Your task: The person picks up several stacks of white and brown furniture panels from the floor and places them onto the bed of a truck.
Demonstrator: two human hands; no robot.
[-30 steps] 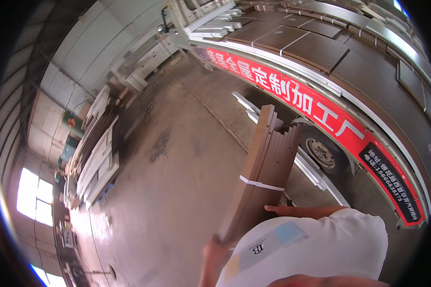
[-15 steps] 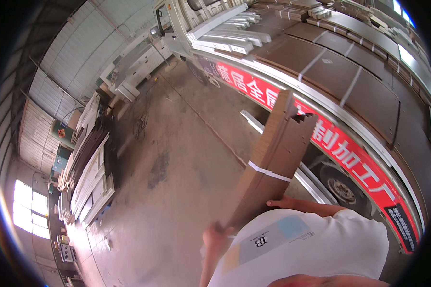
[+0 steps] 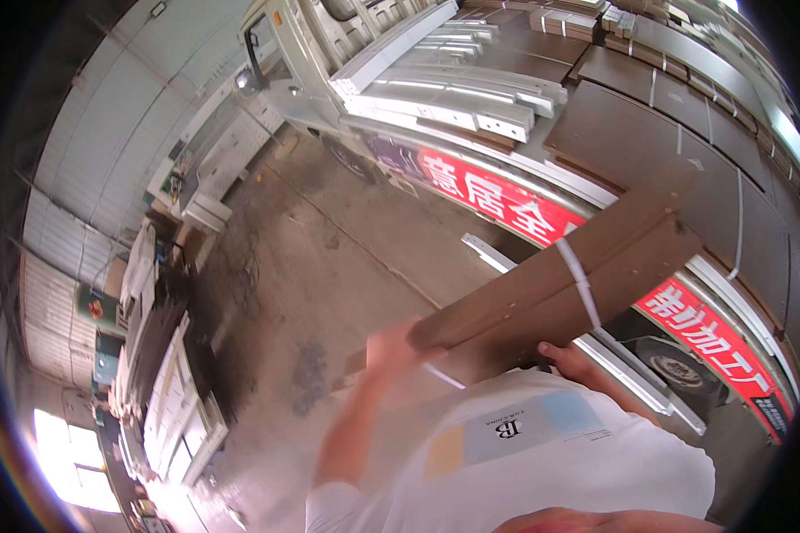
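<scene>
In my head view, the left hand (image 3: 396,354), blurred, curls around the near end of the brown bundle (image 3: 511,302); the right hand (image 3: 564,362) meets its lower edge, fingers hidden, closure unclear. I judge lifting done, setting down remaining; its far end overlaps the truck's stacked panels (image 3: 631,120), contact unclear

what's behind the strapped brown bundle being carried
Past the brown bundle, the red banner on the truck and white strips show on both sides, with brown boards beyond the far end. The banner's middle and whatever lies between the strips' visible parts are covered.
</scene>
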